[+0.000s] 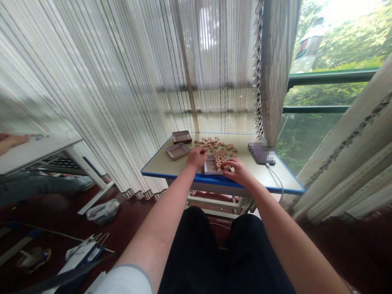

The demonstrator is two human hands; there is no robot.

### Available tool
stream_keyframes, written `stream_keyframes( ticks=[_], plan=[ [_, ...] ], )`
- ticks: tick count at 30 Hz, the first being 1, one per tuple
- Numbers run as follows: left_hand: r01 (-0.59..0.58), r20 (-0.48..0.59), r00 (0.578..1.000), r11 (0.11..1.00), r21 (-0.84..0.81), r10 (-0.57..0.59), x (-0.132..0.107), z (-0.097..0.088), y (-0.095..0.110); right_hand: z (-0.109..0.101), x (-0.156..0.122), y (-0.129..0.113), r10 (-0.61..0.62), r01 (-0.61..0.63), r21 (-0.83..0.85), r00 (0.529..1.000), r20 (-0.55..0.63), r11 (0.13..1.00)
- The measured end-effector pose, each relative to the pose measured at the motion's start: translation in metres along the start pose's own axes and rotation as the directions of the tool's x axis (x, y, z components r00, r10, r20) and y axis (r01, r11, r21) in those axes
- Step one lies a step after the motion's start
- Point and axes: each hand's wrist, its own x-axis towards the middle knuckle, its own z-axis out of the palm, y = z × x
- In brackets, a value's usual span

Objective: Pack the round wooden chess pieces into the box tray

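Note:
A shallow open box (210, 165) stands at the table's front edge, with round wooden game pieces (218, 160) laid in its right part. My right hand (237, 171) reaches over the box's right side, its fingers closed on a round wooden piece there. At the box's left rim is my left hand (196, 158), fingers curled together. Whatever it may hold is too small to make out. Behind the box, many more loose wooden pieces (211, 143) lie scattered across the table.
Two more shallow trays, a brown one (181, 136) and a paler one (178, 151), lie at the back left of the blue-edged table (156, 163). A phone (260, 154) with a white cable rests on the right. Another person's hand (14, 141) is at a neighbouring table.

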Motion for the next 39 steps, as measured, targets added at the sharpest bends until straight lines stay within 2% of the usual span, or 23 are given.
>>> stream_keyframes(
  ticks=[2,10,30,37,39],
  plan=[
    [0.007,0.007,1.0,1.0,0.004,-0.007,0.0,0.0,0.0,0.002,0.001,0.001,-0.022,0.022,-0.022,1.0,0.009,1.0],
    [0.01,0.013,1.0,1.0,-0.005,-0.01,0.001,0.0,0.0,0.005,0.009,0.009,0.029,-0.027,-0.032,0.998,0.063,0.999],
    [0.002,0.018,1.0,1.0,-0.03,-0.002,0.002,0.002,-0.002,0.003,0.007,0.008,0.045,-0.04,-0.048,0.993,0.105,0.998],
    [0.01,0.038,0.999,1.0,-0.013,-0.009,0.001,0.001,-0.001,0.0,0.006,0.007,0.066,-0.071,0.054,0.994,0.084,0.996],
    [0.011,0.059,0.998,1.0,0.0,-0.011,0.001,0.001,-0.001,-0.001,0.006,0.007,0.107,-0.111,0.116,0.993,0.044,0.987]
  ],
)
